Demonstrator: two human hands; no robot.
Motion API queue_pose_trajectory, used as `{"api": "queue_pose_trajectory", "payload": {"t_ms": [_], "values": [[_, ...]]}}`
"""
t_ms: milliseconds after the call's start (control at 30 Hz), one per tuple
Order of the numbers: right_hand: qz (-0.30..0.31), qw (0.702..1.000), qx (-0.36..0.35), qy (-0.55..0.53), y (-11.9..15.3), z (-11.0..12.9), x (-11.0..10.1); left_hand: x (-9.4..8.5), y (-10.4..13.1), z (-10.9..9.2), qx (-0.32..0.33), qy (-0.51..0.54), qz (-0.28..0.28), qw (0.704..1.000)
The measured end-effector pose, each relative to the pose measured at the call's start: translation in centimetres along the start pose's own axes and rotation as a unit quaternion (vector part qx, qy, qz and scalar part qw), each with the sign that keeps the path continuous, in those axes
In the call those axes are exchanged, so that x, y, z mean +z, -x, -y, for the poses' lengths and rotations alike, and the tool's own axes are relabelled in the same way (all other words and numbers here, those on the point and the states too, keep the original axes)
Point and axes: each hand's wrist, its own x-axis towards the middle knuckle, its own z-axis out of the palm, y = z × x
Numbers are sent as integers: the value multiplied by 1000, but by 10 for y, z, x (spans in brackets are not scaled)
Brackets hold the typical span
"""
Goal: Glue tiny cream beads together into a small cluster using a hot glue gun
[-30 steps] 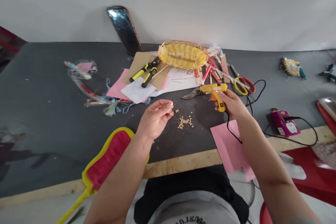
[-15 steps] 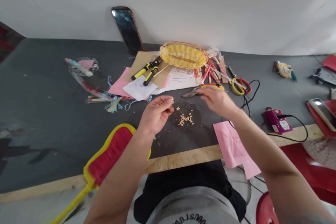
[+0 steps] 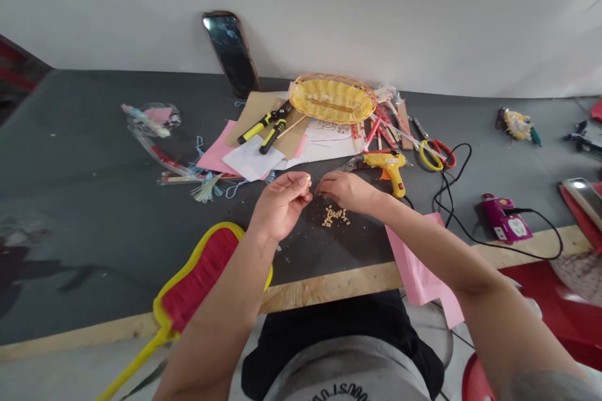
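My left hand [image 3: 281, 203] is raised over the dark table [image 3: 84, 213] and pinches a tiny pale bead between thumb and fingertips. My right hand [image 3: 345, 190] hovers close to it on the right, fingers curled, just above a small pile of pale beads [image 3: 335, 216]. Whether the right hand holds anything is not visible. The yellow glue gun [image 3: 388, 166] lies on the table just beyond the right hand, its black cord [image 3: 454, 200] trailing right.
A yellow woven basket [image 3: 333, 99], pliers [image 3: 264, 127], scissors [image 3: 435, 151], papers and red sticks clutter the far middle. A phone [image 3: 231, 53] leans on the wall. A red-and-yellow fan [image 3: 197, 276] and pink paper [image 3: 418, 269] lie at the near edge. A pink device [image 3: 506, 225] sits right.
My right hand set the glue gun down on the table and moved left to meet my left hand above the beads. My left hand stayed put with its bead.
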Motion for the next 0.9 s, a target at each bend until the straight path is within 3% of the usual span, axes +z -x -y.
{"api": "queue_pose_trajectory", "payload": {"t_ms": [100,200,333,433,900], "values": [[-115,988,47,-90,14,10,-7,0,1,1,-4,-9,-1,1000],[-209,950,107,-208,30,25,-11,1,3,4,-9,-26,10,1000],[-284,897,152,-302,40,39,-4,4,5,10,-21,-49,24,998],[-311,880,158,-323,42,42,4,4,7,14,-28,-66,20,997],[-329,926,62,-176,45,45,4,10,14,16,-45,-95,42,994]]}}
